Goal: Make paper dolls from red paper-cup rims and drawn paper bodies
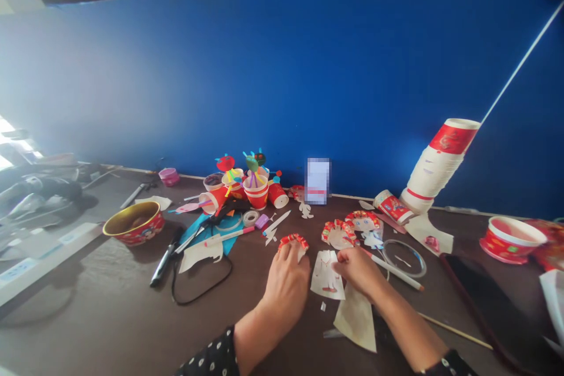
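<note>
My left hand [286, 279] rests low over the table with its fingers bent onto a small red-and-white piece cut from a paper cup [293, 239], whose curved, fringed edge shows beyond the fingertips. To its right, my right hand [359, 270] is closed in a pinch at the edge of a white paper piece with a drawing on it [326, 282]. A plain cream paper piece [356, 320] lies below that hand. Just beyond it are two more fringed red cup pieces, one nearer [338, 235] and one farther [363, 222].
Paper cups with pipe-cleaner figures [255, 191] stand by the blue partition [282, 82]. Scissors [191, 238], a black marker [165, 261] and a gold-lined bowl [136, 226] lie left. A leaning cup stack [436, 170], a white pen [396, 270] and a phone [493, 305] are right.
</note>
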Action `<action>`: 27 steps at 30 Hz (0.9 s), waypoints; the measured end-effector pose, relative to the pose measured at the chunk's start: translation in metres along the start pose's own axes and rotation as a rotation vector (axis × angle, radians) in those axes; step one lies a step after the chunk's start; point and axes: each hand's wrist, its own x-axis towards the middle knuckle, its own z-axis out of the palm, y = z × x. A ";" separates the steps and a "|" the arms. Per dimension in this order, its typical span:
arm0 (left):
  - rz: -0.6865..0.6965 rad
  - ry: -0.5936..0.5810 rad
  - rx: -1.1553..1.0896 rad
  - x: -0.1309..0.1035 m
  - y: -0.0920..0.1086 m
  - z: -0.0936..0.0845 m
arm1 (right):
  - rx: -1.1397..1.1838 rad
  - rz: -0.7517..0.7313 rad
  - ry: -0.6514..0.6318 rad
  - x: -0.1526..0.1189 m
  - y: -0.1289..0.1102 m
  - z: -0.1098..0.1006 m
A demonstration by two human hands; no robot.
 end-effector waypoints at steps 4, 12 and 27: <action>0.240 -0.088 -0.172 -0.004 0.018 0.007 | -0.199 -0.023 -0.004 -0.001 -0.004 0.000; 0.279 -0.253 -0.176 -0.003 0.027 0.004 | -0.286 -0.017 0.011 -0.003 -0.011 -0.002; 0.373 -0.244 -0.047 -0.008 0.034 0.013 | -0.401 -0.433 -0.124 -0.077 -0.013 -0.035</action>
